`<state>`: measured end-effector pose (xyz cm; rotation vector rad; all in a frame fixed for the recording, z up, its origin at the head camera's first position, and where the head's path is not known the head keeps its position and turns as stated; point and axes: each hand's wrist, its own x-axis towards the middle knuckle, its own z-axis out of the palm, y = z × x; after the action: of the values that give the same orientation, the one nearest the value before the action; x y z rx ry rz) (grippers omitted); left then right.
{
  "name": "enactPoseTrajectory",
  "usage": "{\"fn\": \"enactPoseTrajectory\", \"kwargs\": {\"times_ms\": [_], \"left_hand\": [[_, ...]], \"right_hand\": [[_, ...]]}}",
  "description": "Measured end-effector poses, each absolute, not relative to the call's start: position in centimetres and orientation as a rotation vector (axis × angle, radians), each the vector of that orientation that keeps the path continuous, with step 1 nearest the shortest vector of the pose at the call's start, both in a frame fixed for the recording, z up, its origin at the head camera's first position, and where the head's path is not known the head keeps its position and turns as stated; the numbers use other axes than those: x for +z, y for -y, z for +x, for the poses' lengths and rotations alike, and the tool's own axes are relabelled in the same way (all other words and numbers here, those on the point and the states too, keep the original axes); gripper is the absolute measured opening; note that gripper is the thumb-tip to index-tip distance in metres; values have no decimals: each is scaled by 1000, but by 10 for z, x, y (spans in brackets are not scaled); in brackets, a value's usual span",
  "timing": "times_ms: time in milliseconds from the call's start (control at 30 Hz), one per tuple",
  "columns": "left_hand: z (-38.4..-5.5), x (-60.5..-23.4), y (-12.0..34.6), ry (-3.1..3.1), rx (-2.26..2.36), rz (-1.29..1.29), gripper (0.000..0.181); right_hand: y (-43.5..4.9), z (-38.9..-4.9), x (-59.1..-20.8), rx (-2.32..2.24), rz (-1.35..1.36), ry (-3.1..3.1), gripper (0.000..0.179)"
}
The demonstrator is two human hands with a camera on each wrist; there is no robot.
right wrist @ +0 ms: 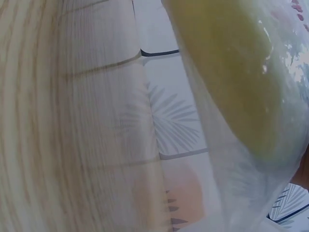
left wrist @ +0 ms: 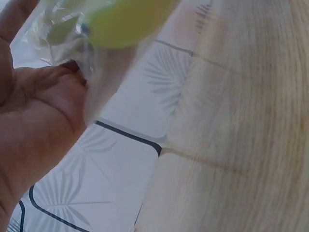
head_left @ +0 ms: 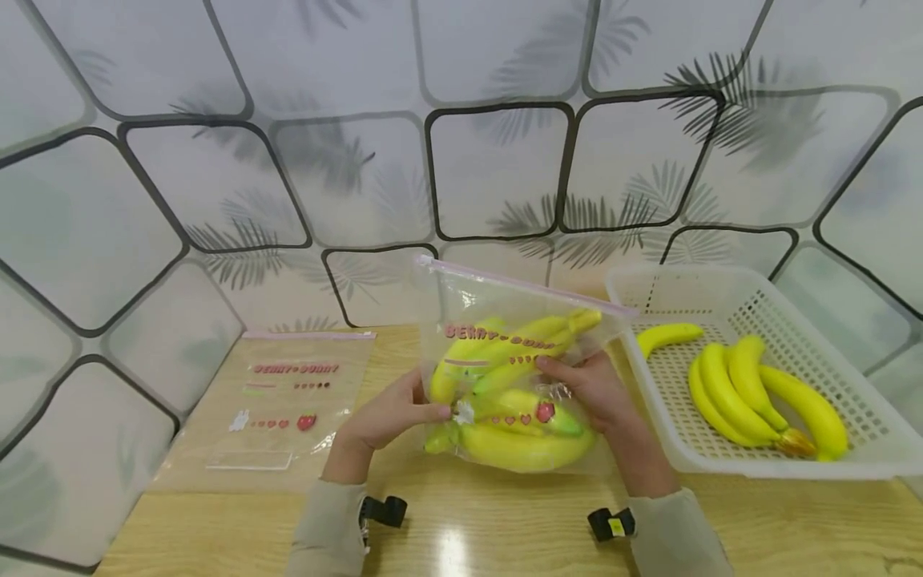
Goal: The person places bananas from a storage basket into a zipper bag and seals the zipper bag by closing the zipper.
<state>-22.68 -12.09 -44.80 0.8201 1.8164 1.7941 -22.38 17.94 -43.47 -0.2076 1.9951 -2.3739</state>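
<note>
In the head view, a clear zip bag (head_left: 472, 298) with a pink slider strip and printed lettering stands raised above the table, filled with several yellow bananas (head_left: 519, 449) with greenish tips. My left hand (head_left: 385, 413) grips its left side, thumb across the front and fingers behind. On the opposite side my right hand (head_left: 594, 393) holds the bag the same way, fingers hidden behind it. The left wrist view shows the palm beside the crinkled plastic and a banana (left wrist: 130, 24). A blurred banana (right wrist: 231, 72) bulges inside the plastic in the right wrist view.
A second, flat zip bag (head_left: 267, 401) lies on the wooden table (head_left: 447, 529) at the left. To the right stands a white perforated basket (head_left: 659, 449) with a single banana (head_left: 671, 332) and a bunch of bananas (head_left: 728, 393). A patterned cloth wall (head_left: 497, 176) closes the back.
</note>
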Motion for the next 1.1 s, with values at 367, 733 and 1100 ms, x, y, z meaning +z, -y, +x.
{"fn": "enactPoseTrajectory", "kwargs": {"times_ms": [367,733,1100], "left_hand": [[-226,-443,129,-1797,1695,917,41],[-227,-440,132,-2061,1658,853,36],[-225,-440,126,-2092,1751,679,31]], "right_hand": [[-178,-221,-428,-2330,-221,-1992,27],[-178,-218,-427,-2299,-63,-2031,20],[-169,-220,-436,-2232,-99,-2395,53]]}}
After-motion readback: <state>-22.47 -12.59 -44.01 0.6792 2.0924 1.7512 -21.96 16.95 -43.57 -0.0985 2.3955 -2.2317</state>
